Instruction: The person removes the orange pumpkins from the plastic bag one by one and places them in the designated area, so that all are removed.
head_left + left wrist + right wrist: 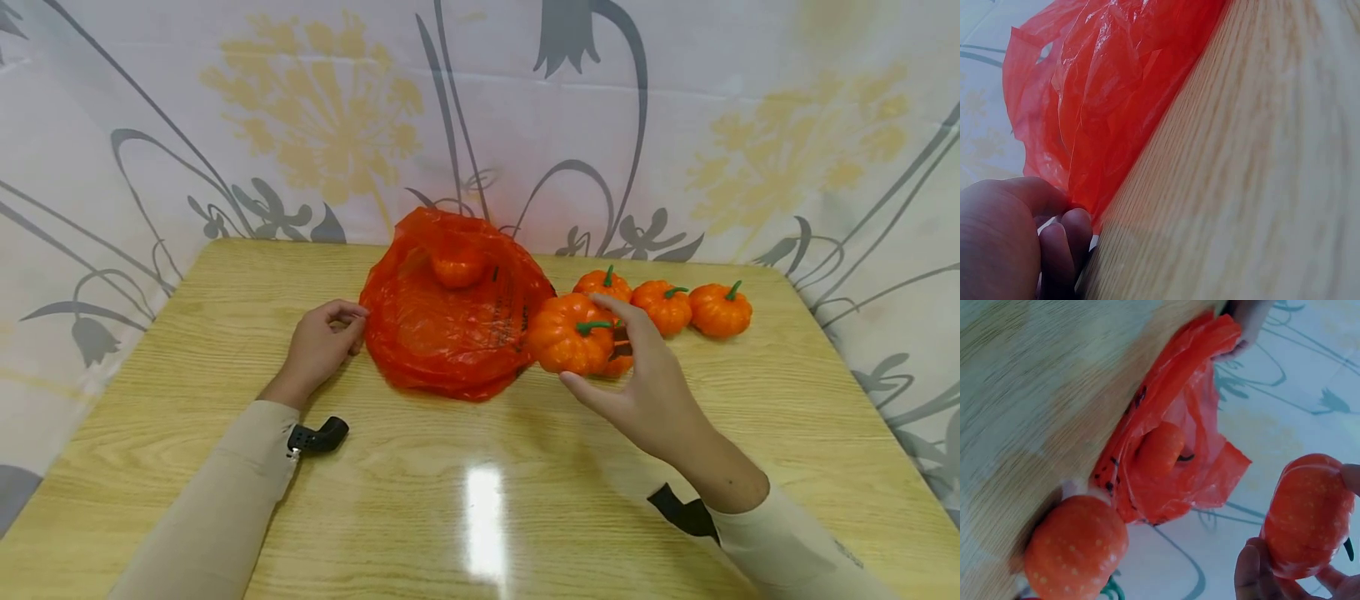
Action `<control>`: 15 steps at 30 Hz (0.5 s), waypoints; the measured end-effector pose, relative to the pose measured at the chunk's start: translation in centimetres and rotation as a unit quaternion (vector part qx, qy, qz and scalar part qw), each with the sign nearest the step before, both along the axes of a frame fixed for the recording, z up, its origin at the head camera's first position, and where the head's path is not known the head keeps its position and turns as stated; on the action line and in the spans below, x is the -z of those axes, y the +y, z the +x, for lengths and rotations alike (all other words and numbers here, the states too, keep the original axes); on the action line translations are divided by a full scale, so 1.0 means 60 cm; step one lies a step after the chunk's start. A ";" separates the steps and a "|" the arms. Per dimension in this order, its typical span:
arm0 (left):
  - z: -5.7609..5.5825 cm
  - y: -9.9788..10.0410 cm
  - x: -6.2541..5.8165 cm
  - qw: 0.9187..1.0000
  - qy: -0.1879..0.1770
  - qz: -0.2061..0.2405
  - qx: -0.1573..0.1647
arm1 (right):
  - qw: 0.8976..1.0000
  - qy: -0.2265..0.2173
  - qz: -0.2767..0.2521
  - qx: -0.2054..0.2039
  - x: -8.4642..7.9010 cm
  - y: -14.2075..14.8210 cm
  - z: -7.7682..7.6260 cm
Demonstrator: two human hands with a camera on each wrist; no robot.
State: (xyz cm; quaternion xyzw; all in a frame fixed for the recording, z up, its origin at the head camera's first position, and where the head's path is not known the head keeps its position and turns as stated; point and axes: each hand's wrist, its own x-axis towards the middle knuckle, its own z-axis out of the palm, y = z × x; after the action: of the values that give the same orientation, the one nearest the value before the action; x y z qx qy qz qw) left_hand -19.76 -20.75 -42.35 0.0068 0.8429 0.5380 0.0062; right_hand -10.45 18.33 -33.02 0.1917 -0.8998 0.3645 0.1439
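Observation:
My right hand [648,387] grips a small orange toy pumpkin [567,333] with a green stem, held up just right of the bag. In the right wrist view, fingers and thumb close round the pumpkin [1310,519]. A thin red plastic bag [442,379] lies spread on the table with its mouth open. Inside it, toward the back, sits another pumpkin [459,268], which also shows through the mouth in the right wrist view. At the bag's left edge my left hand [321,346] pinches the plastic [1110,112] between thumb and fingers.
Behind the held pumpkin stand a pumpkin [600,283], a second [662,308] and a third [720,311] along the table's back right. One more pumpkin [619,365] is partly hidden by the right hand's load. A patterned cloth [495,108] hangs behind the wooden table [390,500].

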 end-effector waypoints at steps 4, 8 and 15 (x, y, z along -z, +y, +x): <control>0.002 0.002 -0.004 1.000 -0.005 -0.002 -0.004 | 0.999 0.043 0.008 -0.010 0.002 0.018 0.003; 0.002 0.001 -0.002 1.000 -0.005 0.003 -0.006 | 0.998 0.053 0.015 -0.007 0.003 0.034 0.006; 0.002 -0.002 0.004 1.000 0.006 0.003 -0.005 | 0.998 0.055 0.018 0.013 0.000 0.060 0.009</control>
State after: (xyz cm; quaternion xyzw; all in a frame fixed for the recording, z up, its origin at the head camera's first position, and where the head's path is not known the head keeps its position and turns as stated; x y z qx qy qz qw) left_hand -19.61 -20.87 -42.60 0.0057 0.8411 0.5409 -0.0017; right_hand -9.90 21.91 -33.04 0.2025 -0.8994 0.3351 0.1943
